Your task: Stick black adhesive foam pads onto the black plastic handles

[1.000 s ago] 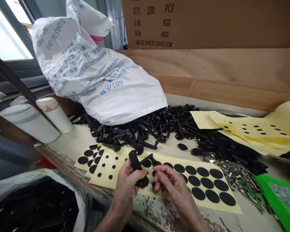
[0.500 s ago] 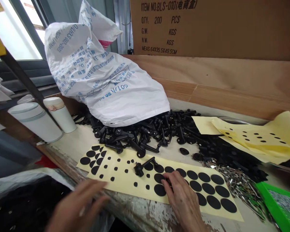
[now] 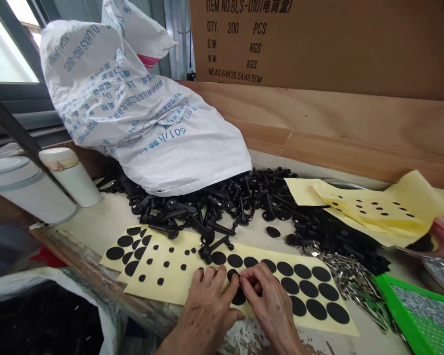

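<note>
My left hand (image 3: 211, 300) lies on a pale yellow sheet (image 3: 159, 293) bearing rows of black round stickers (image 3: 290, 285), its fingers stretched out and pressing on it. The left index fingertip is close to my right hand (image 3: 272, 298), beside a sticker in the middle rows. Thumb and fingers of the right hand are pinched together around a small black part (image 3: 258, 286), mostly hidden by the fingers. Just beyond the left fingertips, a black crank-shaped piece (image 3: 215, 248) rests on the sheet. Small dark spots mark the sheet's left part.
Behind the sheet is a heap of black crank pieces (image 3: 192, 212), partly under a white printed sack (image 3: 185, 153). To the right are metal pins (image 3: 355, 276), a green tray (image 3: 399, 315) and yellow backing sheets (image 3: 388, 217). Two white flasks (image 3: 76, 180) stand left.
My left hand has come from the lower left onto the sheet beside the right hand. The right hand's fingers have drawn into a pinch. The view has shifted slightly.
</note>
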The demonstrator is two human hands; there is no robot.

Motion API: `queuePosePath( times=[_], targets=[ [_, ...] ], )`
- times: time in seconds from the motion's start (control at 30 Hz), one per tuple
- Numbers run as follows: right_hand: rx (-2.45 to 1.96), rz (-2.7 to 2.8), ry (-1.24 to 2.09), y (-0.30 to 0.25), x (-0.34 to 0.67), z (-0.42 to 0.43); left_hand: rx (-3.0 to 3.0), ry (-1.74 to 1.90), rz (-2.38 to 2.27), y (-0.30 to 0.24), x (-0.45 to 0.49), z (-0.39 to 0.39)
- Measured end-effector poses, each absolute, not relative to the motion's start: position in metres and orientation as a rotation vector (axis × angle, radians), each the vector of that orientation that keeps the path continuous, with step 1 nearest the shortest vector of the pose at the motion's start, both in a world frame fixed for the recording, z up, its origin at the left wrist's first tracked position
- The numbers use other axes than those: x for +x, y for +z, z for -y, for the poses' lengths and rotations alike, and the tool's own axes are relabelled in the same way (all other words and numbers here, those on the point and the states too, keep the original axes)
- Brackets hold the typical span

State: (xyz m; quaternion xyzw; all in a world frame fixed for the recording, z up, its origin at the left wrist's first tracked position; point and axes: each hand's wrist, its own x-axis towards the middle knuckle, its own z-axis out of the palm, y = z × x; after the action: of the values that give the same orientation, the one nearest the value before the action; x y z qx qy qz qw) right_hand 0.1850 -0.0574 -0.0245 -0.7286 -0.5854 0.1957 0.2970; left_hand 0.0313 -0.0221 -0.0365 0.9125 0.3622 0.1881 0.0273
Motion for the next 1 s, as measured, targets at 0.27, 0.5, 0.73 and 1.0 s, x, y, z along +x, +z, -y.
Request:
queuePosePath(
  times=[0.27,0.5,0.73,1.0],
  targets=[
    [-1.568,1.235,1.053,-0.001,0.198,0.056,2.195,0.811,-1.05,-0.011,0.013,0.018],
    [-1.423,0.981,1.23,-0.003,0.202,0.057,1.764,0.83,-1.15,0.005,0.027,0.009],
    [-1.435,0.81,1.192,-0.005,0.197,0.056,1.354,0.83,-1.173,0.004,0.033,0.007],
    [-1.462,0.883,1.167,0.0,0.196,0.057,1.298,0.843,-1.153,0.001,0.038,0.012]
  ],
)
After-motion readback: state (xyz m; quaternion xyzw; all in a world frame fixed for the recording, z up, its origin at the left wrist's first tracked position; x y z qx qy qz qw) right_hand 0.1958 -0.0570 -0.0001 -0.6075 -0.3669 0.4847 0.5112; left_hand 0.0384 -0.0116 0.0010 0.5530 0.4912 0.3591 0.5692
